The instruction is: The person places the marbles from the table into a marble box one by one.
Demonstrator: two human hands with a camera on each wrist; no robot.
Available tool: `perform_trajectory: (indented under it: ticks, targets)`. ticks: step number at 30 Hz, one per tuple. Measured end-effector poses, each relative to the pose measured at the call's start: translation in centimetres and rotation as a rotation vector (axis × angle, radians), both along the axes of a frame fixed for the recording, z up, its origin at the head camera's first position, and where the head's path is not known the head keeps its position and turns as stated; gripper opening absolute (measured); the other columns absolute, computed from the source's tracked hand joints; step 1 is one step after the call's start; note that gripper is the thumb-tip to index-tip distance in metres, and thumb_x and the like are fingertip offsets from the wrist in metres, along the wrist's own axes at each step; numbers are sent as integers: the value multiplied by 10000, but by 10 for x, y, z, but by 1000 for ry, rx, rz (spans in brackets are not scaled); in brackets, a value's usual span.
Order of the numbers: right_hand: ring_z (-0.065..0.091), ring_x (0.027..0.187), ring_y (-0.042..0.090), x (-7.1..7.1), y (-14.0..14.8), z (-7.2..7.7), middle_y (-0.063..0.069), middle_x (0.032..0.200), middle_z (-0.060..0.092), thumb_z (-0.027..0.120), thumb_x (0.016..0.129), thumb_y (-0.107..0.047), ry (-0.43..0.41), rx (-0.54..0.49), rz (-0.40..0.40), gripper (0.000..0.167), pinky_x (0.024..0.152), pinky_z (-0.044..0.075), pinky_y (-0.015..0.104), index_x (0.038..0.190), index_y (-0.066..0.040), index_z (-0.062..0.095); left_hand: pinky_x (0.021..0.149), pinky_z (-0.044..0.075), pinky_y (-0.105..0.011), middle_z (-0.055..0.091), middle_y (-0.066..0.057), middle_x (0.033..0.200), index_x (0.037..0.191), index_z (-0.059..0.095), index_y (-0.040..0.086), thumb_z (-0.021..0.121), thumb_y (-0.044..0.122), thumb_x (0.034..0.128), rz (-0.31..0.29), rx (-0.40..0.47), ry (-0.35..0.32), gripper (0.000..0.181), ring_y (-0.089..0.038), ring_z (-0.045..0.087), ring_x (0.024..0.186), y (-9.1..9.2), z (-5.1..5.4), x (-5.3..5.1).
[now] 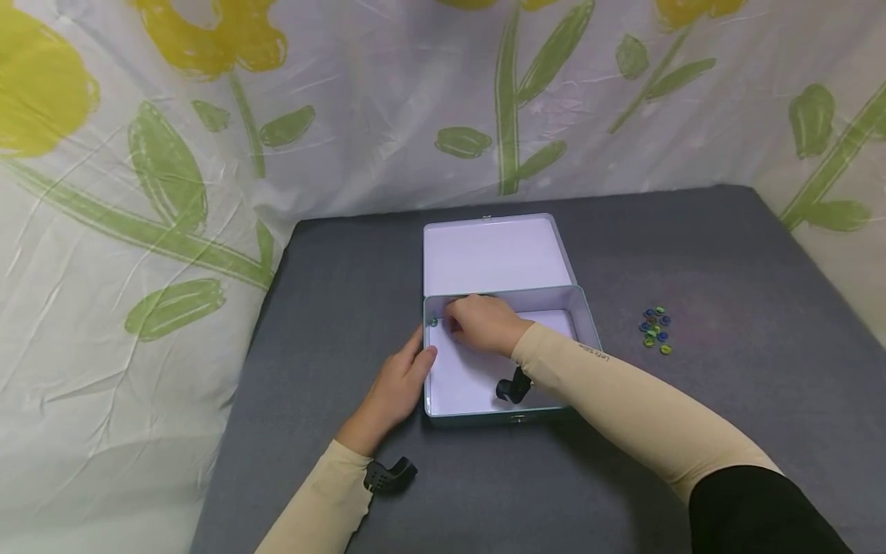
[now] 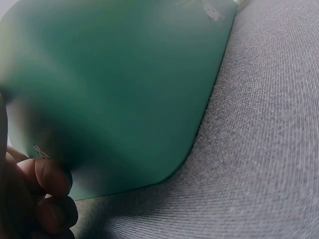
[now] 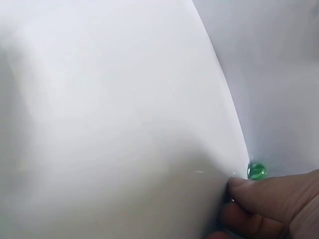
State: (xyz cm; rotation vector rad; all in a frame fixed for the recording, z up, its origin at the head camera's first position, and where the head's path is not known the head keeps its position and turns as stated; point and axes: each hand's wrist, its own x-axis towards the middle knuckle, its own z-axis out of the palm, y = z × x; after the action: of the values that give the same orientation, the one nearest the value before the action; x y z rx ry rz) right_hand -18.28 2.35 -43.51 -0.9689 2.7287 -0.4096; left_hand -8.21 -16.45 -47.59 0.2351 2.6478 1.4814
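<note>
A shallow metal box, pale inside and green outside, lies with its lid folded back. My left hand grips its left wall, thumb over the rim and fingers curled against the outer side. Inside the box, toward the back left, my right hand points down with thumb and fingers pinched together. A small glint shows between them, seemingly a glass marble mostly hidden by the fingers. Close beside them, a green marble sits at the foot of the wall in the corner.
Several blue, green and yellow marbles lie in a loose cluster on the grey cloth right of the box. Behind the table hangs a pale curtain with printed yellow flowers. The right forearm crosses the box's right wall.
</note>
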Motion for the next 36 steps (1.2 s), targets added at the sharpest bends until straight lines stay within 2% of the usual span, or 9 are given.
perform_trajectory:
  ticks: [4, 10, 15, 20, 28, 36]
  targets:
    - [661, 807, 163, -1, 0, 0, -3, 936, 753, 765, 944, -124, -6, -6, -4, 57, 790, 575, 397, 1001, -119, 772, 1170, 394, -543, 518, -209, 1549, 1649, 325, 59, 433, 361, 1113, 4, 6, -2, 625, -323, 515, 1411, 1, 0, 0]
    - [639, 799, 169, 1, 2, 3, -9, 930, 746, 768, 918, -115, -14, -7, -21, 91, 780, 569, 398, 1008, -123, 768, 1163, 407, -532, 542, -191, 1532, 1652, 338, 92, 442, 369, 1111, 10, 2, -15, 617, -305, 537, 1391, 2, -1, 0]
    - [683, 842, 179, 3, 2, 10, 11, 1015, 779, 771, 906, -122, -27, 1, -18, 169, 775, 578, 396, 1074, -111, 784, 1159, 410, -532, 537, -186, 1539, 1658, 326, 106, 442, 362, 1111, 5, 13, -14, 615, -301, 540, 1386, 2, 0, 1]
    - [681, 821, 170, 5, 2, 22, 24, 1049, 791, 783, 893, -128, -26, -19, -21, 253, 702, 565, 372, 1145, -96, 782, 1143, 422, -547, 525, -213, 1541, 1658, 316, 85, 430, 356, 1118, -2, 16, 3, 615, -320, 552, 1371, 1, 0, 0]
    - [626, 733, 149, 7, 7, 49, -31, 815, 714, 826, 895, -228, -56, -61, -29, 318, 636, 512, 343, 1179, -104, 756, 1118, 446, -556, 554, -234, 1507, 1656, 335, 104, 440, 379, 1109, 19, -3, -11, 621, -339, 586, 1327, 1, -2, -1]
    - [612, 672, 132, 12, 29, 74, -58, 777, 706, 808, 926, -291, -45, -183, -87, 309, 593, 491, 328, 1177, -118, 756, 1161, 403, -559, 515, -194, 1557, 1659, 314, 83, 429, 391, 1114, 13, 1, -31, 636, -329, 537, 1395, 2, 1, 0]
